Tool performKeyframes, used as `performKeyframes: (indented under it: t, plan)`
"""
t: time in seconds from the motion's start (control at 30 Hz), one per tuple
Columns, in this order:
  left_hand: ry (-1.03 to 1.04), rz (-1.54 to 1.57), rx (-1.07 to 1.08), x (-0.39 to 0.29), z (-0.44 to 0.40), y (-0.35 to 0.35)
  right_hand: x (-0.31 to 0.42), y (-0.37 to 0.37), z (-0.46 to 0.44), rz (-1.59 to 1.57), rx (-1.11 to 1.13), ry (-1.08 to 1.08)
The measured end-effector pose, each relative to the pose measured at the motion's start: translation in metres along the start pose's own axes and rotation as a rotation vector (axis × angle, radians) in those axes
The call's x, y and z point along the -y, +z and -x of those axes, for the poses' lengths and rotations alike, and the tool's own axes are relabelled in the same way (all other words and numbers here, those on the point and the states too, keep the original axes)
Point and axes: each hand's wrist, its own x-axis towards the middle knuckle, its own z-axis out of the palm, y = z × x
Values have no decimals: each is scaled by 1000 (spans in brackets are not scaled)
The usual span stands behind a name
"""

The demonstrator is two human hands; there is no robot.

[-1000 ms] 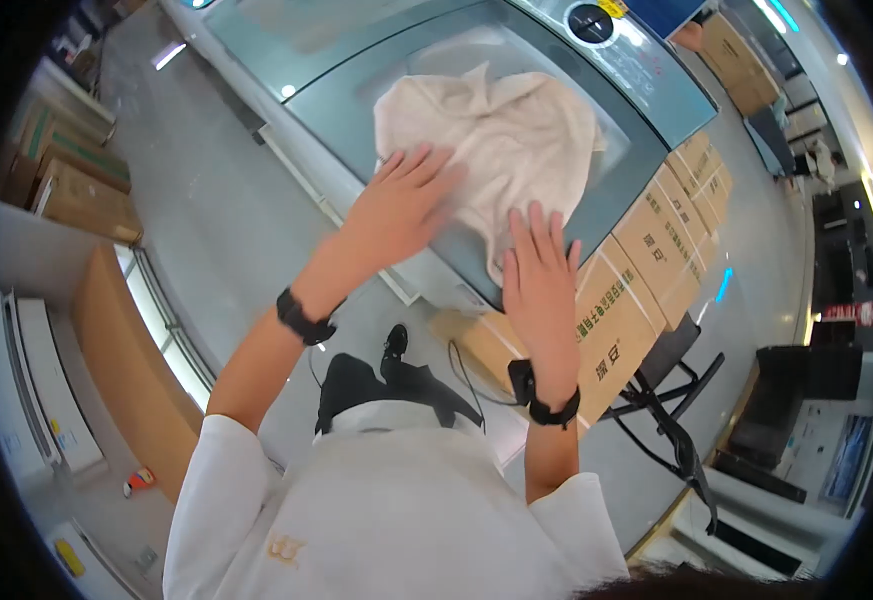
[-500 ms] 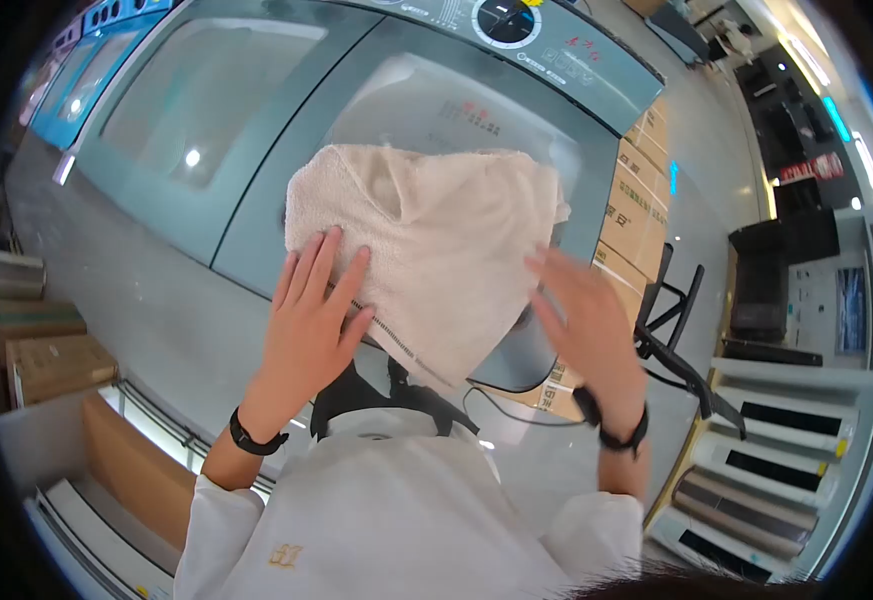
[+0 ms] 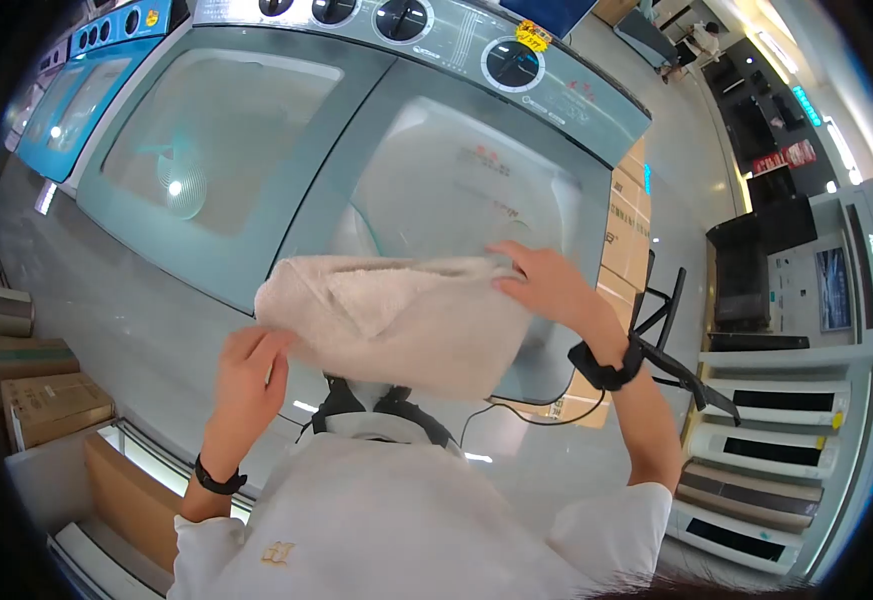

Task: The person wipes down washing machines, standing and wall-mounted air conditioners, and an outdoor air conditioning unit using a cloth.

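A cream towel (image 3: 416, 330) hangs partly folded at the front edge of a grey twin-tub washing machine (image 3: 306, 190), its lower part smeared by motion. My left hand (image 3: 248, 368) is closed on the towel's left edge, fingers and thumb pinched together. At the towel's upper right corner, my right hand (image 3: 551, 288) grips the cloth between thumb and fingers. Beyond the towel lies the machine's right lid (image 3: 456, 190), see-through with red print. Dark knobs (image 3: 402, 18) line the control panel behind it.
Cardboard boxes (image 3: 624, 220) stand along the machine's right side, near a black metal stand (image 3: 661, 330). A cable (image 3: 531, 415) loops below the front corner. More boxes (image 3: 56, 400) sit at left, a blue washing machine (image 3: 81, 90) at far left, and white appliances (image 3: 771, 450) at right.
Both hands went from lying open on or near the towel to gripping its edges. The towel has come toward me off most of the right lid, uncovering it.
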Motion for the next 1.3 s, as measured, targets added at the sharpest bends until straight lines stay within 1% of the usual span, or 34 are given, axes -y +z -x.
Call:
performKeyframes:
  t: [0.07,0.1,0.17,0.2,0.27,0.3,0.37,0.4,0.47,0.57,0.67,0.77,0.87,0.97,1.07,1.17,1.27,1.3]
  plan:
    - [24,-103,-112,-8,1,3,5,-4,11,-75,19,6]
    - [122,-110,-106,-14,-2,5,6,-7,15,-110,28,11]
    - [317,-121,-91,-32,-14,13,-1,-15,21,-38,7,75]
    - [308,-114,-76,-41,-18,20,-4,-17,24,-2,-4,107]
    - [297,-104,-58,-57,-28,38,-8,-9,32,503,-152,138]
    - [279,-146,-80,-63,-31,44,-6,-6,37,758,-234,153]
    - [238,-229,-122,-71,-37,55,27,0,49,784,-456,-32]
    - [211,-247,-120,-73,-41,60,42,9,54,790,-557,-131]
    - [151,-280,-104,-75,-49,67,36,42,58,488,-429,-386]
    - [10,-211,-54,-81,-72,67,77,58,55,382,-145,-370]
    - [48,-21,-246,-77,-80,66,102,51,39,420,-73,-249]
    - [71,-144,-388,-68,-69,56,89,52,16,365,-408,-127]
    - [-102,-202,-449,-45,-37,61,94,41,17,495,-645,-280]
    - [-229,-372,-393,-26,-9,61,88,50,51,366,-429,-183]
    - [-152,-251,-316,-26,-3,49,71,68,78,311,-280,-65]
    - [-66,-128,-241,-34,-9,39,54,89,88,173,-390,-4]
    - [-251,356,-41,-30,-11,40,55,104,91,262,-455,60]
    - [-332,387,-85,-28,-12,38,58,107,93,265,-463,70]
